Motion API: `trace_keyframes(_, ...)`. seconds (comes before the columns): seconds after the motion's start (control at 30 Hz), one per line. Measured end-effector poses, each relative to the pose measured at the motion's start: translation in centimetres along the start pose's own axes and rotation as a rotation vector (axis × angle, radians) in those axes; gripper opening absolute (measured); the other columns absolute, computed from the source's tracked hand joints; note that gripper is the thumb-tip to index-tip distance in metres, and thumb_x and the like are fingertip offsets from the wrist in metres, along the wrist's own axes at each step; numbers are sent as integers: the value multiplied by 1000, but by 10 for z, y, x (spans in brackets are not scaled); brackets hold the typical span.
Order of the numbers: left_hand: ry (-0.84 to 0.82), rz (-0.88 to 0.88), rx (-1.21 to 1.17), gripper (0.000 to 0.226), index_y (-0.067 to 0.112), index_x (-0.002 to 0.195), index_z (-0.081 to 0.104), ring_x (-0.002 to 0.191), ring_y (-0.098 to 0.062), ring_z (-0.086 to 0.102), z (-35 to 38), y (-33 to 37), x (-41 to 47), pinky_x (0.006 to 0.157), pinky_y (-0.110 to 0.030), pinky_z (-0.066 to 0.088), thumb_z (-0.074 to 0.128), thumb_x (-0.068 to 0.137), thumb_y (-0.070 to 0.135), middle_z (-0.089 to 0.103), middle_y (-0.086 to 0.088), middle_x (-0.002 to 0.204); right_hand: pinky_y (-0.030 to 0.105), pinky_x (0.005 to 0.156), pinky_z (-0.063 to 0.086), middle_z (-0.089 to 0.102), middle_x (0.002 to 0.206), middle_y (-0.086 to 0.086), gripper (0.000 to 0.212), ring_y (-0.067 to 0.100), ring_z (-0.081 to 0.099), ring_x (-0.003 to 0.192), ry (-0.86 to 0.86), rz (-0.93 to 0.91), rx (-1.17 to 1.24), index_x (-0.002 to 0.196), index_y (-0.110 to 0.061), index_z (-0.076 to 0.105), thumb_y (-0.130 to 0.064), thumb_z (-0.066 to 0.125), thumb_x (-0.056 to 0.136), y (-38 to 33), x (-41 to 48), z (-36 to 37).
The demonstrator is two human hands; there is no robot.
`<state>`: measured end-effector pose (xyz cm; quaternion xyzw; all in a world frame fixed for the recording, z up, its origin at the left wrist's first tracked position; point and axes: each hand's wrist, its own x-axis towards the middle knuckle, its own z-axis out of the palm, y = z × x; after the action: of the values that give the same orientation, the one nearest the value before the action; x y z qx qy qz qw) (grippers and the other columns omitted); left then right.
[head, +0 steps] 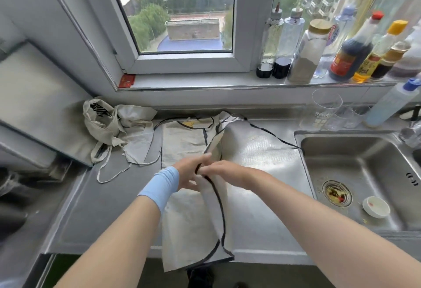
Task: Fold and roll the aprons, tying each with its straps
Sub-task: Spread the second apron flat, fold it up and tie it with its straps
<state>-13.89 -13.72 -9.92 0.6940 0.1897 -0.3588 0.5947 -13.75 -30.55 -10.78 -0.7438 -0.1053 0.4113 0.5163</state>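
Observation:
A beige apron (pixel 184 142) with dark trim lies lengthwise on the steel counter, and its lower end hangs over the front edge. My left hand (pixel 190 173) and my right hand (pixel 216 171) meet above its middle. Both pinch the dark-trimmed right edge (pixel 217 201), which is lifted and folded over toward the left. One thin dark strap (pixel 271 134) trails right toward the sink. A second crumpled beige apron (pixel 109 121) with pale straps lies in a heap at the back left.
A steel sink (pixel 364 173) at the right holds a small white dish (pixel 376 207). Glasses (pixel 325 110) stand behind it. Several sauce bottles (pixel 350 53) line the window sill. A raised ledge (pixel 45 110) borders the counter's left side.

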Motion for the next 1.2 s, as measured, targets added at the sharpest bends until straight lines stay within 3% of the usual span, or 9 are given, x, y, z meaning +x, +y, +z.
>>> trace_keyframes(0.1,292,-23,145,8,15,73,59,53,-17,58,-34,-28,7,49,-24,50,65,78,16,61,-3,64,23,99,37,70,110,-16,40,7,56,117,57,-13,-54,91,-22,79,-53,54,89,-1,26,19)
trace_keyframes(0.2,470,-77,279,24,15,80,68,79,-31,70,-71,-76,38,64,-47,61,54,61,18,71,-14,87,32,100,44,62,126,0,28,20,58,119,314,14,-440,107,-25,72,-36,57,86,14,60,32)
trace_keyframes(0.33,444,-192,552,31,3,108,64,97,-36,64,-75,-99,33,83,-38,55,48,84,12,65,-18,112,39,114,29,29,157,5,57,26,29,144,231,86,-804,142,-30,47,-32,55,86,31,83,43)
trace_keyframes(0.5,403,-283,874,31,11,115,62,103,-32,62,-84,-97,37,88,-34,51,49,89,22,63,-8,118,40,103,39,57,128,-5,39,22,53,124,240,69,-885,127,-29,60,-24,48,90,40,104,50)
trace_keyframes(0.63,548,-33,756,20,21,100,63,101,-28,61,-94,-66,54,84,-30,48,47,87,22,66,-2,109,38,88,45,48,135,0,41,30,54,116,483,4,-807,132,-25,51,-17,48,92,26,126,30)
trace_keyframes(0.87,328,48,429,14,22,86,60,73,-25,69,-87,-32,88,70,-24,53,49,88,29,72,1,92,41,85,48,47,139,7,50,34,55,116,500,132,-1054,145,-21,37,-14,42,96,19,173,-7)
trace_keyframes(0.97,187,-84,73,25,11,93,56,53,-19,62,-87,-24,96,51,-19,45,44,97,33,67,-4,82,34,79,47,67,114,5,28,28,64,102,474,189,-1179,112,-21,66,-16,47,93,16,181,-5)
trace_keyframes(1.1,126,-192,-226,36,13,91,59,70,-25,65,-99,-20,109,68,-31,57,47,96,47,66,-9,85,33,63,43,67,68,-5,15,11,59,67,306,64,-564,66,-25,64,-25,65,81,2,194,12)
trace_keyframes(1.2,362,-121,-331,26,14,89,61,87,-28,67,-119,-17,116,85,-48,56,75,73,29,69,-14,99,31,59,42,62,59,-8,18,3,51,58,176,-57,-408,61,-21,66,-25,73,77,-17,202,23)
